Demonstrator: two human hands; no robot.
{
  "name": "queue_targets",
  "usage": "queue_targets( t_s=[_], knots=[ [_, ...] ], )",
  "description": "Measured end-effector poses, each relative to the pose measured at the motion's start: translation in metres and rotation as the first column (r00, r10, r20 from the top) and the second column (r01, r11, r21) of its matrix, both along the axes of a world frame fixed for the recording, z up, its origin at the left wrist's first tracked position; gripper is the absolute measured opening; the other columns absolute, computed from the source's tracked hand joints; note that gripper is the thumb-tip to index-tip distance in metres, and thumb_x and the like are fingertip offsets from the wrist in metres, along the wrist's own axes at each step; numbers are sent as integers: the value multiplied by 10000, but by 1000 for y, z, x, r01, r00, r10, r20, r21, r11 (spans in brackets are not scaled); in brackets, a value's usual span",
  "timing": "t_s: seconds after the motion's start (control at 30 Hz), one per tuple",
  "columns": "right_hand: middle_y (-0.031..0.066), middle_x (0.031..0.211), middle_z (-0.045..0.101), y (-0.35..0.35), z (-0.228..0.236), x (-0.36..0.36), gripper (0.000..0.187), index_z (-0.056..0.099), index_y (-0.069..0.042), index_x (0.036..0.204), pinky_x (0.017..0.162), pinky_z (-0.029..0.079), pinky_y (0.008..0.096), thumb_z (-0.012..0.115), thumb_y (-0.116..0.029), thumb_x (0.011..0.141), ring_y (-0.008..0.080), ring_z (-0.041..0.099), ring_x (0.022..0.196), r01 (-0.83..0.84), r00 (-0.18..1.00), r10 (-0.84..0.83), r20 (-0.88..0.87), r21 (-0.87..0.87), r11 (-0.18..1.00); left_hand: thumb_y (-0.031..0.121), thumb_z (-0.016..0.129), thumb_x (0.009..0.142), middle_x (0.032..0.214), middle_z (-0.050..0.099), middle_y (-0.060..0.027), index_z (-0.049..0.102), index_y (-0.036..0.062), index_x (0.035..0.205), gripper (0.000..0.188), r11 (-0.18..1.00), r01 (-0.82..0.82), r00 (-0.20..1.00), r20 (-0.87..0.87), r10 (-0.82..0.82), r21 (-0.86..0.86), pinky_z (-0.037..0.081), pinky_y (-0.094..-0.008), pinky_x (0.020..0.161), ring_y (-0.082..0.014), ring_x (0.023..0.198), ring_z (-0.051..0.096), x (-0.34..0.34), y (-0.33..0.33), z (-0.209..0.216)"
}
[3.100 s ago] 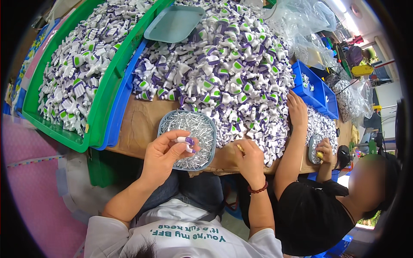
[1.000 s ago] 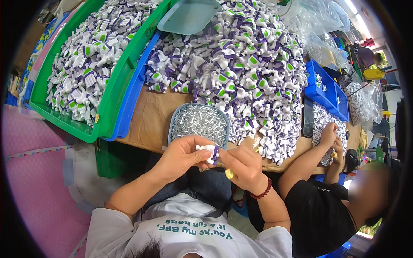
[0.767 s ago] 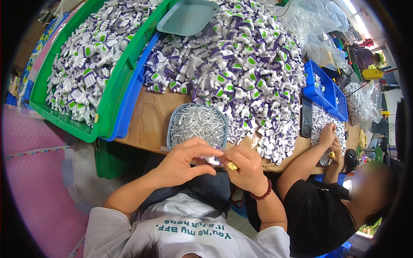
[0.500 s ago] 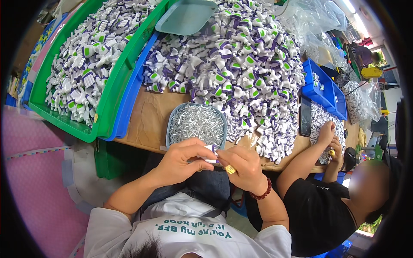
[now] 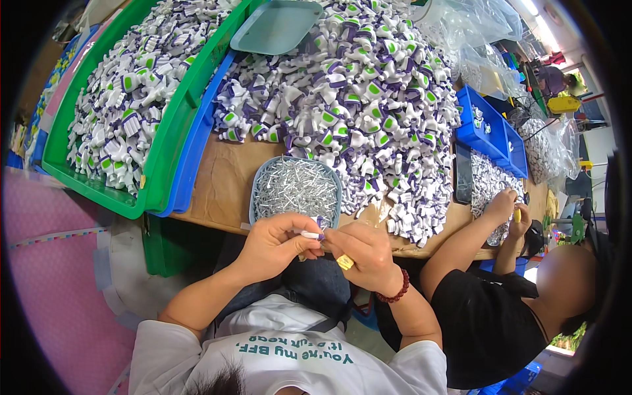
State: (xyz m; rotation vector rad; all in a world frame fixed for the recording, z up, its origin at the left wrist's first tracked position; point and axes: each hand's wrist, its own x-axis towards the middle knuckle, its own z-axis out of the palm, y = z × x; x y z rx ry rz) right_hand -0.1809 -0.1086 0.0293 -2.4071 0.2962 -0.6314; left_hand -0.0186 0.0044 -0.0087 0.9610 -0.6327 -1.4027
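Note:
Over the near rim of a grey-blue tray [image 5: 253,197], my left hand [image 5: 266,249] pinches a small white and purple plastic part [image 5: 309,235] between thumb and fingers. My right hand [image 5: 365,253] meets it from the right, fingertips closed against the part's purple end. Whatever those fingertips hold, if anything, is hidden. A yellow wrap [image 5: 344,262] is around one right finger, and a dark red bead bracelet [image 5: 397,289] circles that wrist. Many short silver metal pins [image 5: 296,187] fill the tray.
Behind the tray spreads a big heap of white, purple and green plastic pieces [image 5: 368,99]. A green crate [image 5: 155,164] of similar pieces stands left, against a blue crate [image 5: 187,168]. An upper grey tray [image 5: 276,29] rests there. To the right, a co-worker's hands [image 5: 503,205] work near blue bins [image 5: 484,135].
Both my hands have shifted slightly left with the part, which is now turned, its purple end toward the right fingertips. The view has shifted a little.

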Motion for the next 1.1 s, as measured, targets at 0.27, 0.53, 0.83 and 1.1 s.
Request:
queue_targets(
  t_s=[0.27, 0.53, 0.83, 1.1],
  knots=[
    [57, 754, 556, 4, -6, -5, 376, 624, -32, 984, 501, 430, 327, 643, 4, 610, 226, 552, 633, 76, 985, -116, -125, -286, 955, 30, 559, 884, 993, 617, -98, 581, -8, 1048, 170, 986, 59, 929, -369, 3, 158, 518, -244, 786, -160, 888, 630, 7, -8, -1],
    [86, 818, 551, -72, -34, -64, 182, 608, -53, 861, 566, 485, 349, 624, -45, 680, 264, 577, 778, 388, 724, -609, -324, -539, 748, 27, 567, 873, 1025, 611, -133, 525, -4, 1094, 227, 996, -75, 977, -195, 84, 54, 541, -305, 778, -226, 918, 642, 6, -9, 11],
    [106, 810, 537, -84, -61, -61, 117, 566, -37, 793, 565, 489, 347, 611, -39, 685, 266, 560, 782, 330, 673, -656, -341, -656, 679, 47, 567, 882, 1028, 616, -125, 543, -9, 1104, 230, 998, -4, 975, -221, 19, 67, 529, -312, 810, -212, 940, 630, 8, -7, 5],
    [59, 812, 572, -61, -14, -35, 295, 628, -72, 986, 518, 435, 293, 619, 51, 717, 177, 550, 656, 502, 846, -518, -124, -143, 853, 91, 563, 891, 1052, 611, -115, 535, 7, 1147, 271, 990, -18, 937, -342, 65, 137, 531, -311, 799, -234, 955, 628, 10, -8, 9]
  ],
)
